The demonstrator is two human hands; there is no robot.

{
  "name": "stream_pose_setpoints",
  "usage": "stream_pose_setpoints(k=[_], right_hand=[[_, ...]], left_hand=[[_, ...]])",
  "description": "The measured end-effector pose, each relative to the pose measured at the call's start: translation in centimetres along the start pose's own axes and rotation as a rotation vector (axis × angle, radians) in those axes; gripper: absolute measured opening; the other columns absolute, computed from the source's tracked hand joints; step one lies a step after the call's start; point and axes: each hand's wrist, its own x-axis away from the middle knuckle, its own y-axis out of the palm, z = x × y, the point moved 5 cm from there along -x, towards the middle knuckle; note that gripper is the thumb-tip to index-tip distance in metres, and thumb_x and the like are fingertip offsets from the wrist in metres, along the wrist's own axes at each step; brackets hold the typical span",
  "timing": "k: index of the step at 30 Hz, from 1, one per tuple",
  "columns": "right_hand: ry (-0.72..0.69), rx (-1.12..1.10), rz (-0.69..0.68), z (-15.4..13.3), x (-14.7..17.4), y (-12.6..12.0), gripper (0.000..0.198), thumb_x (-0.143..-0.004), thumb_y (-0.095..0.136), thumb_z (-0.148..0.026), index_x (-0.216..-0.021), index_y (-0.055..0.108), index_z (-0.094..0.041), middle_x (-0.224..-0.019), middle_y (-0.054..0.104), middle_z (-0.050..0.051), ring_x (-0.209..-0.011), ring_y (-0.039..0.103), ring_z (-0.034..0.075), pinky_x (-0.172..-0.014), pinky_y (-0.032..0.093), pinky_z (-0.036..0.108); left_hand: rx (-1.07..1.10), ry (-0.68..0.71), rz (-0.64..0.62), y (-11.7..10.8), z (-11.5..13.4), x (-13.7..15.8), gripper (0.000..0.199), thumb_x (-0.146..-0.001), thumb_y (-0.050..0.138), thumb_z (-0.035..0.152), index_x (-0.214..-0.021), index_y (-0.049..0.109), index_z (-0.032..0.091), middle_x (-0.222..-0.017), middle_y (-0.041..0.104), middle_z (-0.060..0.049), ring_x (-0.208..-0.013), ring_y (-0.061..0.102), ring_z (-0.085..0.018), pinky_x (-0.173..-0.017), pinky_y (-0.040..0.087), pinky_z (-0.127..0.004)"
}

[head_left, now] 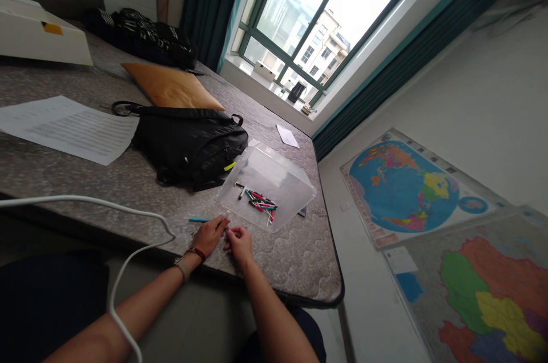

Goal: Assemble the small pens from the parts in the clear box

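My left hand [209, 237], with a watch and a red bracelet at the wrist, rests low over the mattress edge, its fingers bent and drawn together. Close against it, my right hand [240, 244] has its thumb and fingers pinched. Whatever sits between the fingertips is too small to make out. A blue pen [198, 220] lies on the mattress just beyond my left hand, partly hidden by it. Ahead of both hands, a clear plastic box [295, 181] lies with its opening toward me. Several pens [259, 201] in red, blue, black and white are piled inside.
A black backpack [192, 143] lies behind the box on the patterned mattress [299, 263]. Farther off are a brown envelope [175, 88], printed paper [72, 129] and a white box [38, 35]. A white cable [124, 271] crosses my left forearm. Maps [406, 180] hang on the right wall.
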Motion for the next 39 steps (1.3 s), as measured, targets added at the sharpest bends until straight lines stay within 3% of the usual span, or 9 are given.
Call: stream_pose_setpoints(k=[28,39], right_hand=[[0.011,-0.035,-0.013,0.3,-0.2,-0.1,0.041,-0.07,0.072,-0.053,-0.079,0.054,-0.018,-0.06,0.064,-0.003,-0.038,0.056,0.009,-0.031,0.034,0.015],[0.03,-0.029,-0.009,-0.8,0.4,-0.1,0.024,-0.081,0.067,-0.038,-0.078,0.054,-0.018,-0.057,0.062,-0.005,-0.039,0.054,0.008,-0.035,0.039,0.015]], left_hand=[[-0.104,0.058,0.031,0.3,-0.2,-0.1,0.04,-0.097,0.036,0.052,-0.076,0.055,0.023,-0.065,0.059,0.002,-0.063,0.057,-0.016,-0.061,0.035,-0.026],[-0.215,0.077,0.01,0.2,0.3,0.1,0.041,-0.098,0.037,0.05,-0.081,0.063,0.022,-0.07,0.067,-0.002,-0.066,0.061,-0.017,-0.061,0.036,-0.026]])
